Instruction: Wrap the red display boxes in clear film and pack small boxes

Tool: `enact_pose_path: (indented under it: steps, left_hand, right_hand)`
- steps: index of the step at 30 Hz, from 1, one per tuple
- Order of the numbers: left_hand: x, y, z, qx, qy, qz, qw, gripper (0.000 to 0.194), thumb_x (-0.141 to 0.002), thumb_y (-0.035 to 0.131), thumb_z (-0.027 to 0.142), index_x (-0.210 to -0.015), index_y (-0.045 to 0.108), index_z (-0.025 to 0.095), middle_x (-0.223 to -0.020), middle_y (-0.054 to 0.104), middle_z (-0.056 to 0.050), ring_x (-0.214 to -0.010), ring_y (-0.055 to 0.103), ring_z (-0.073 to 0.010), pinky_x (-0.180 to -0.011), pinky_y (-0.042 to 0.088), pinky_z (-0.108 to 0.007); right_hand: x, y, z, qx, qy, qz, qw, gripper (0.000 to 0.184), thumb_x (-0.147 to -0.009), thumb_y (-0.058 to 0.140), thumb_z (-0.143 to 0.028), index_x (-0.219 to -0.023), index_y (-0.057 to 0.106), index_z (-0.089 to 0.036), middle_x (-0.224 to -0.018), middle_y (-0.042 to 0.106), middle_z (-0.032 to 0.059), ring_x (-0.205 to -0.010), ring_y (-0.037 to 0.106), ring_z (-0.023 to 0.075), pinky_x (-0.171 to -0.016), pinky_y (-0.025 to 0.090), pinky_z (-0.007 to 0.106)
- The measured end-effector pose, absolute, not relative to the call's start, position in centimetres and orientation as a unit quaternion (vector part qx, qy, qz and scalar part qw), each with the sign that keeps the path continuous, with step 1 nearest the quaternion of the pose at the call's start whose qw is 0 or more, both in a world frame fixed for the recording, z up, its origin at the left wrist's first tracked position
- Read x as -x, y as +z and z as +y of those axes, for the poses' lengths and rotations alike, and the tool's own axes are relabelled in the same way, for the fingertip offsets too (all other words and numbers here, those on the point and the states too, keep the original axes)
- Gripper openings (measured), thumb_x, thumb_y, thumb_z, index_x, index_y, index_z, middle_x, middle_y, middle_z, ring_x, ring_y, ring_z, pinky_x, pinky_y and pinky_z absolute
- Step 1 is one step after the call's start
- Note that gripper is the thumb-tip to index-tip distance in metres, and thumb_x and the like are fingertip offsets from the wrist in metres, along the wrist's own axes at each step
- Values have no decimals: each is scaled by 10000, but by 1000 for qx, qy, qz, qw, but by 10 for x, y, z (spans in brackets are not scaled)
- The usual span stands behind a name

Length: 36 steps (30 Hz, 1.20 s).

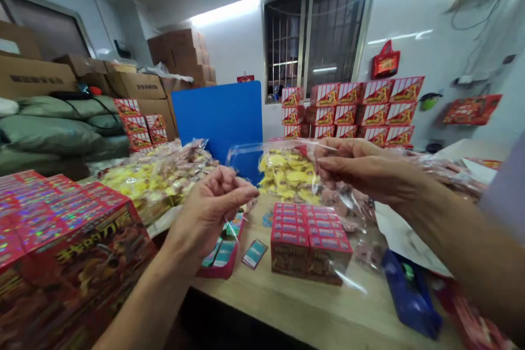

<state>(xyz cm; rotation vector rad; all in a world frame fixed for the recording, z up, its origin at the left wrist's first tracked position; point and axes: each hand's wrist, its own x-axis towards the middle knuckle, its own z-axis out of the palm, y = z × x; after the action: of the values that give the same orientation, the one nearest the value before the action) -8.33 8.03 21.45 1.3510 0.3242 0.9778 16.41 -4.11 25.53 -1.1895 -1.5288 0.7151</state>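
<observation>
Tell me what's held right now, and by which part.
Clear plastic film: the right grip pinches its upper right edge; the left grip appears to hold its left side.

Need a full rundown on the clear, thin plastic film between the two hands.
The clear, thin plastic film looks glossy and unprinted. It is pinched by the left hand and the right hand, raised above the pale wood-look tabletop. A whitish band marks its upper edge, roughly level between the hands. Below that it is see-through, with scattered glints; its lower outline is hard to trace. Whether it is a sheet or a bag can't be told.
</observation>
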Motion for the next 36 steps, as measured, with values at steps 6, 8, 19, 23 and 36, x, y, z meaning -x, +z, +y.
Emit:
enact_pose_path:
  steps: [6, 8, 19, 23, 36]
  left_hand:
    - [63, 147, 91, -614, 309, 227, 690, 374, -652, 916, 347, -918, 770, 129, -727, 750, -51, -470, 473, -36, -417, 222, -161]
    - [52, 132, 91, -584, 313, 242, 708, 323, -617, 925, 315, -823, 756, 133, -686, 723, -32, -487, 503, -50, -401, 186, -167]
    - [11, 105, 69, -524, 160, 259, 795, 451, -544, 950, 166, -948, 753, 127, -756, 695, -13, -466, 402, -13, -359, 177, -150]
    - [11, 98, 74, -523, 144, 277, 793, 254, -601, 938, 229, -704, 731, 126, -691, 688, -38, -508, 515, -45, -355, 220, -126]
    - [26, 77, 58, -359, 138, 315, 868, 170, -707, 853, 75, -861, 796, 118, -813, 806, -84, -702, 767, -135, -675, 615, -154]
  right_hand:
    - [-168, 189, -66, 590, 228, -592, 500, 301, -818, 793, -420, -856, 590, -201, -693, 537, -19, -560, 476, 116, -496, 395, 237]
    - [-176, 170, -77, 617, 212, -595, 469, 302, -852, 753, -455, -836, 595, -198, -701, 558, -4, -591, 503, 131, -525, 409, 248]
    - [-187, 128, -112, 656, 217, -440, 573, 328, -830, 769, -435, -922, 538, -220, -634, 560, -26, -537, 485, 137, -480, 343, 257]
    - [-195, 119, -123, 666, 206, -427, 576, 309, -862, 752, -418, -944, 515, -238, -619, 600, -22, -518, 512, 145, -447, 313, 264]
    - [-192, 82, -151, 665, 217, -430, 571, 190, -970, 693, -436, -997, 641, -255, -851, 692, 48, -710, 613, 197, -547, 400, 300]
